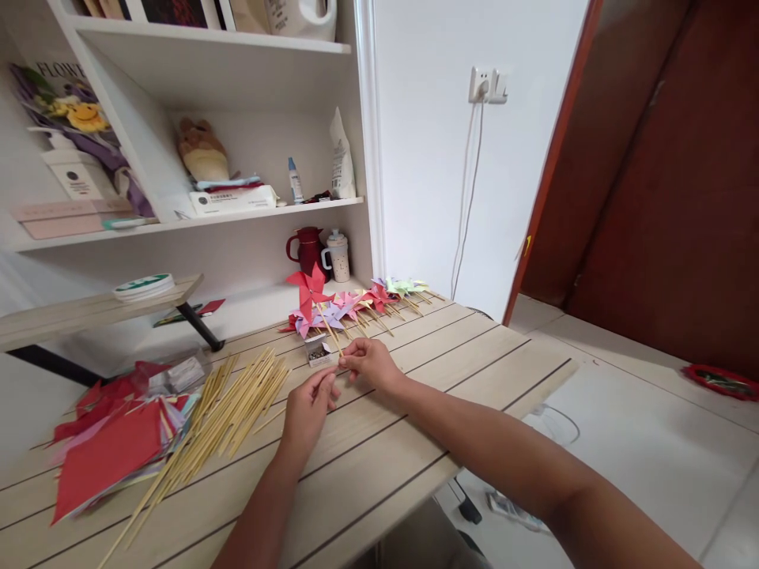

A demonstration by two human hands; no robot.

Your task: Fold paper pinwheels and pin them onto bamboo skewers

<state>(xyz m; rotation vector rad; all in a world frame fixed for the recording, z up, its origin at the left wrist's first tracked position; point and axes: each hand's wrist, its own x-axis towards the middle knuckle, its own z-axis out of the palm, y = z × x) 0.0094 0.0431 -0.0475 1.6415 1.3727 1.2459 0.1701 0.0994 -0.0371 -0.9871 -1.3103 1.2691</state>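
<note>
A red paper pinwheel stands tilted on a thin wooden stick over the table. My right hand is closed, pinching the lower part of that stick between thumb and fingers. Just left of it and lower, my left hand has its fingers pressed together near the stick's bottom end; whatever they hold is hidden. Close behind my hands sits a small open box of tiny metal pieces. More pinwheels in red, pink, purple and green lie in a row along the back of the table.
Left of my hands lies a pile of thin wooden sticks, beside stacked coloured paper. A small raised shelf stands at the back left. A red jug and a cup stand under the wall shelves.
</note>
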